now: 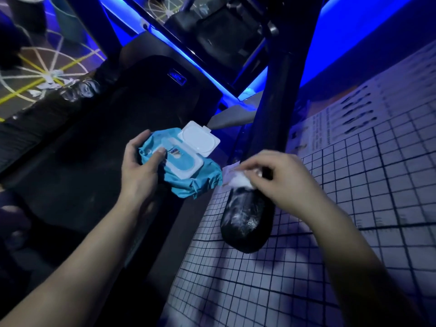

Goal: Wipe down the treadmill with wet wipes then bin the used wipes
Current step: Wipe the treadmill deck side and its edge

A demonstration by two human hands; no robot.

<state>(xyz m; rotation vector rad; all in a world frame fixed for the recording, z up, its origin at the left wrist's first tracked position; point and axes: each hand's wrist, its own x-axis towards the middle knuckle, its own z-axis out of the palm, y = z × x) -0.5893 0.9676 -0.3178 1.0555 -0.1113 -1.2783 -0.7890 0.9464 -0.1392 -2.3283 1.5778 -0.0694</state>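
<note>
My left hand [139, 166] grips a teal pack of wet wipes [188, 182], thumb on its top, with the white flip lid [200, 139] standing open. To the right, my right hand [280, 178] pinches a bunched white wipe [239, 181] against the black treadmill handrail [247, 220]. The rounded end of the handrail shows wet, shiny streaks. The dark treadmill belt [99, 161] lies below the pack, on the left.
The handrail's dark upright [287, 67] rises toward the top of the view. White small-tiled floor [354, 208] spreads right of the treadmill, with a printed sheet [342, 121] on it. Blue light strips [212, 79] run along the back. A floor with yellow and white lines [40, 67] lies at top left.
</note>
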